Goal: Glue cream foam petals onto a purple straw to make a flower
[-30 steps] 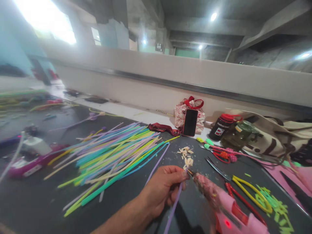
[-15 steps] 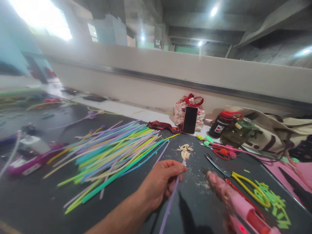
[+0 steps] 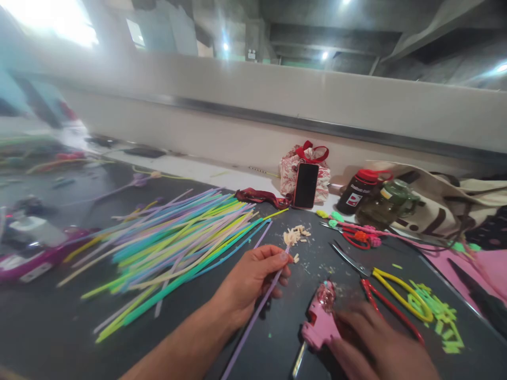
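Observation:
My left hand [image 3: 253, 279] is closed in a pinch on a thin purple pipe cleaner [image 3: 253, 319], which slants from the lower edge up past my fingertips. Its top end meets a small pile of cream-coloured cut pieces [image 3: 298, 233]; whether some are stuck to the tip I cannot tell. To the right, a pink hot glue gun [image 3: 321, 322] rests on the dark table with its nozzle end away from me. My right hand [image 3: 376, 338] is smeared by motion close beside the glue gun. Its fingers are too blurred to show a grip.
Many coloured pipe cleaners [image 3: 178, 243] spread across the left. Yellow-and-red-handled pliers [image 3: 400, 287], red-handled scissors [image 3: 356, 237] and green cut pieces [image 3: 435, 311] lie right. Behind stand a phone [image 3: 306, 184], a black bottle [image 3: 356, 192] and a green jug [image 3: 386, 203].
The glue gun has shifted left and turned, now resting on the table. My right hand has come into view beside it. My left hand still pinches the purple pipe cleaner.

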